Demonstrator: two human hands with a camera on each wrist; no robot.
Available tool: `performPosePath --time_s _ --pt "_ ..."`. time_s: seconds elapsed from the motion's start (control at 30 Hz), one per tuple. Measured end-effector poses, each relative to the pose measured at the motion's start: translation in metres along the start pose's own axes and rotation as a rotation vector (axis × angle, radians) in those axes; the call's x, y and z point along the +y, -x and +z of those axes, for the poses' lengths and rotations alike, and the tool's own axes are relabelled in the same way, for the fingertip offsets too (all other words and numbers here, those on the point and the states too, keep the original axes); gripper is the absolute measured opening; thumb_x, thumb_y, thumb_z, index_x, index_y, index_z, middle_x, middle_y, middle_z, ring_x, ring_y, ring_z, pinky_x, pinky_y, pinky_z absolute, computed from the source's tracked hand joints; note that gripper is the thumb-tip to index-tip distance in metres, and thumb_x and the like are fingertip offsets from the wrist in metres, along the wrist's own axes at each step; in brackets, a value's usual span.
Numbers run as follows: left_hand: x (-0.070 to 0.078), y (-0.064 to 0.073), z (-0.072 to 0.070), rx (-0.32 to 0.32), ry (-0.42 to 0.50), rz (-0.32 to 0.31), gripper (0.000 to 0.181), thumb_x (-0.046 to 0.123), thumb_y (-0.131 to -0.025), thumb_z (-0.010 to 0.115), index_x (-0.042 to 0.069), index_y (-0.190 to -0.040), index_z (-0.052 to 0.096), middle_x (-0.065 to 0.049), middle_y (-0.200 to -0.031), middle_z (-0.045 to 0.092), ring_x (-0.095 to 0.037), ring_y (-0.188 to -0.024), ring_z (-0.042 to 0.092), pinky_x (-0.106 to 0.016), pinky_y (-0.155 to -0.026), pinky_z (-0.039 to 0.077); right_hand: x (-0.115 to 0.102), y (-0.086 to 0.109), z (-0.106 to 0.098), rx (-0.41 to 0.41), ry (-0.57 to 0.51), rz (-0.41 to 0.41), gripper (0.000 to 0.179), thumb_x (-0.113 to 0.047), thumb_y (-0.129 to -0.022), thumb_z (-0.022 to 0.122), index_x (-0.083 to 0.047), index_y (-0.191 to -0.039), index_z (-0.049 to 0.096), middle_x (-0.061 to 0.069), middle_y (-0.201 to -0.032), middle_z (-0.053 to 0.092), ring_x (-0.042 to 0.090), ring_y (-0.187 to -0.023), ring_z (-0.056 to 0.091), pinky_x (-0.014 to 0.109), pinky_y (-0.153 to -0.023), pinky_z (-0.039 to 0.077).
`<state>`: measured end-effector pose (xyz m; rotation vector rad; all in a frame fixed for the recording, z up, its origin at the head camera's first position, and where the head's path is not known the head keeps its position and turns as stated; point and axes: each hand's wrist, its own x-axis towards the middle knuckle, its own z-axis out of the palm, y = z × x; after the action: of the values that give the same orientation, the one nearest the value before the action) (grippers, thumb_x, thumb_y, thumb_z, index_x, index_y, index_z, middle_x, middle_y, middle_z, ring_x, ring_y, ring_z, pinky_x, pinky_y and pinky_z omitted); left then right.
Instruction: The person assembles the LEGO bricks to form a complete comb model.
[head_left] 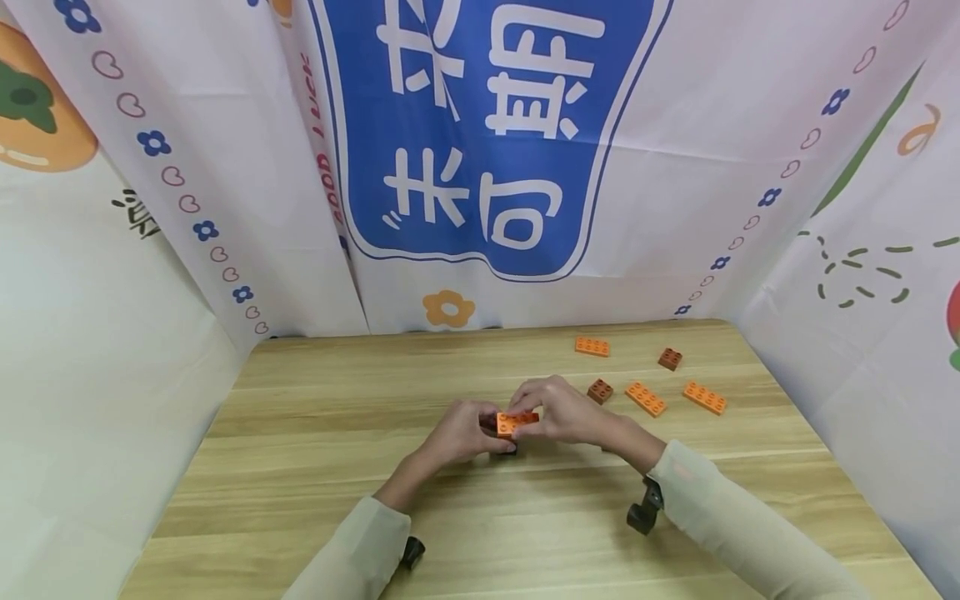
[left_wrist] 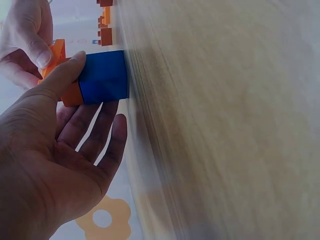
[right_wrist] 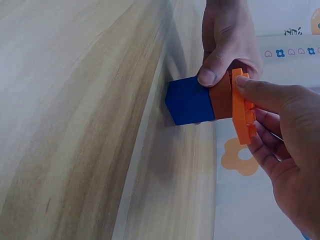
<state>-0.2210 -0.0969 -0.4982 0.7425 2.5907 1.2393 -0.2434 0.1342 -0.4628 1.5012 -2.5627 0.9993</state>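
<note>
Stack, blue block (right_wrist: 190, 102) below and brown block (right_wrist: 220, 103) above, is about midway between the left and right edges of the table (head_left: 300, 433), well in from the far edge. Blue base is at the tabletop; cannot tell whether it touches. Left hand (head_left: 459, 433) holds the stack between thumb and fingers, thumb near the blue-brown seam. Right hand (head_left: 558, 410) pinches flat orange brick (right_wrist: 241, 112) at the brown block's top, studs facing away from the stack; it sits tilted to that block, and whether it is seated cannot be told.

Loose pieces: orange piece (head_left: 592, 347) near the far edge; brown cube (head_left: 671, 358) toward the far right corner; second brown cube (head_left: 600, 391) just beyond the right wrist; two more orange pieces (head_left: 646, 398) between that cube and the right edge.
</note>
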Motion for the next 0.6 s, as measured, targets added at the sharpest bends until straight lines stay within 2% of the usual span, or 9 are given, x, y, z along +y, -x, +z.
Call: performPosePath --time_s 0.27,0.6 --pt "-0.0025 -0.0007 0.0007 -0.001 0.004 -0.004 0.022 0.024 -0.083 0.094 0.015 -0.096 0.079 0.005 -0.093 0.078 -0.004 -0.081 0.068 -0.024 -0.074 0.057 -0.0023 -0.0035 -0.0024 -0.039 0.000 0.035 0.025 -0.016 -0.087 0.090 -0.006 -0.109 0.083 0.000 -0.106 0.077 0.013 -0.099 0.073 0.026 -0.088 0.059" --pt "-0.0031 0.0018 -0.0007 -0.010 0.042 0.032 0.023 0.022 -0.085 0.092 0.012 -0.101 0.079 0.001 -0.099 0.079 -0.008 -0.089 0.073 -0.025 -0.078 0.059 -0.0076 -0.0066 -0.0051 -0.080 0.023 0.070 0.025 -0.014 -0.087 0.089 -0.006 -0.110 0.083 0.000 -0.105 0.076 0.011 -0.098 0.072 0.024 -0.087 0.059"
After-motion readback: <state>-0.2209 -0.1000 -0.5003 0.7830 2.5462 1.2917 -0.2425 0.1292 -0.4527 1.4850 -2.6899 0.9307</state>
